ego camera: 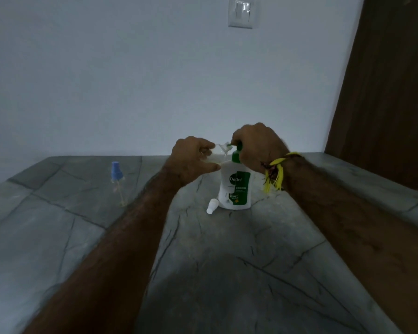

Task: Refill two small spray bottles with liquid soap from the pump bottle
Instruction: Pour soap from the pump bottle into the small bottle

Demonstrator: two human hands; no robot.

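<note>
Dim room; grey stone counter (227, 273), pale wall (130, 80), light switch (243, 12), brown door (391, 92).

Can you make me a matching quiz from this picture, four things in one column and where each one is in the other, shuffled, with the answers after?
Things:
1. clear spray bottle
2. blue-capped spray bottle
3. white spray cap
4. pump bottle

Places:
A. lying on the counter beside the pump bottle's base
B. held tilted in the left hand at the pump spout
C. standing alone on the counter, far left
D. upright under the right hand, which is on its pump

Pairs: 1-B, 2-C, 3-A, 4-D
</note>
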